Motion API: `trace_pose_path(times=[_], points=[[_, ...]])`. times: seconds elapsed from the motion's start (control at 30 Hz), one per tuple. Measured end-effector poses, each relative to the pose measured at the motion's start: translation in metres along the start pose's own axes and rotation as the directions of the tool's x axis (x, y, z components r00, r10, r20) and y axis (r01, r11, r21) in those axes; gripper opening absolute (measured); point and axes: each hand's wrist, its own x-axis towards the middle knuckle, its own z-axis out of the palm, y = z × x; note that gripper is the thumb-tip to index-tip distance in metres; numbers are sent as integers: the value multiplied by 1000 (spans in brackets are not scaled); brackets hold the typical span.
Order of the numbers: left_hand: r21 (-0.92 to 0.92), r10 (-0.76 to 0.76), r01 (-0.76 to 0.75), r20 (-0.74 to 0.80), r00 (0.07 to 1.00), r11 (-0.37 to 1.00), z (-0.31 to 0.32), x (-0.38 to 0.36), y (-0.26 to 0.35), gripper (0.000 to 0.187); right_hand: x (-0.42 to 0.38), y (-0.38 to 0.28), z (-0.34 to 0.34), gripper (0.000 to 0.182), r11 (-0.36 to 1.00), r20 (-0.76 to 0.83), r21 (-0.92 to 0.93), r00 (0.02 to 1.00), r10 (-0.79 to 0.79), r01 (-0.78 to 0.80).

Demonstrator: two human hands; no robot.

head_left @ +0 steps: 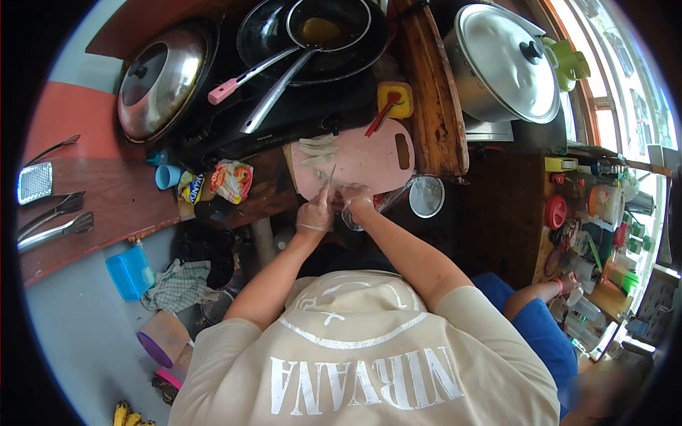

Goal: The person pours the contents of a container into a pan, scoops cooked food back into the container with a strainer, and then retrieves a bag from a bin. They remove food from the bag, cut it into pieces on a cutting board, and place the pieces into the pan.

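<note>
A pink cutting board [362,153] lies in front of me, with pale strips of food [318,150] on its left part. My left hand [315,213], in a clear plastic glove, is closed around a small knife [332,172] whose blade points away over the board. Close beside it, my right hand [357,200], gloved too, has its fingers bent at the board's near edge; what they hold, if anything, is too small to make out. Clear plastic [391,199] hangs by that edge.
Behind the board, a stove [284,117] bears a wok [259,35] and a strainer [327,25]. A large lidded pot [497,64] stands at the right. Food packets [231,180] lie left. A metal bowl [427,197] is near my right hand. Another person [533,312] is at the right.
</note>
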Motion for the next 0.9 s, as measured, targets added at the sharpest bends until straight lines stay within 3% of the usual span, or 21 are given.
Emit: trace_pose_path(times=[0.03,0.17,0.23,0.27,0.33,0.37,0.43,0.47,0.53,0.67,0.73,0.87,0.9], points=[[5,9,-9,-1,1000,1000,-2,-2,2,54,29,32,9,23,989,15,-32,989,-146,146],[100,13,-18,55,998,995,4,-4,-2,50,77,77,16,24,970,54,-136,980,-194,199],[108,48,-56,76,996,993,8,-1,-3,47,88,96,15,19,885,-58,-192,895,-443,425],[104,42,-49,72,997,993,10,2,-4,47,71,79,7,19,883,-52,-198,895,-443,425],[130,0,-21,155,988,991,13,10,-9,43,16,7,-16,19,814,124,-524,968,-217,250],[131,-7,-12,144,990,991,12,11,-12,43,12,-5,-21,19,807,132,-530,966,-224,259],[-34,-29,30,17,999,999,9,8,-11,48,6,-15,-30,20,600,225,-732,946,-232,321],[-38,-28,29,15,999,999,5,5,-9,48,4,-19,-35,20,598,223,-735,947,-231,319],[-70,-39,34,-74,996,997,-4,-6,-6,49,1,-28,-45,22,251,197,-903,857,-477,348],[-100,10,-14,-39,999,995,1,-22,-10,40,-26,-90,-57,23,299,58,-910,805,-590,285],[6,123,-126,153,980,992,17,-22,-13,42,-31,-127,-43,29,843,-268,-508,899,-348,175],[61,53,-61,124,991,996,23,-5,-2,46,-3,-149,-25,34,783,-196,-605,926,-323,145],[62,51,-58,120,991,996,20,0,-1,46,4,-153,-26,33,660,-105,-741,948,-301,127]])
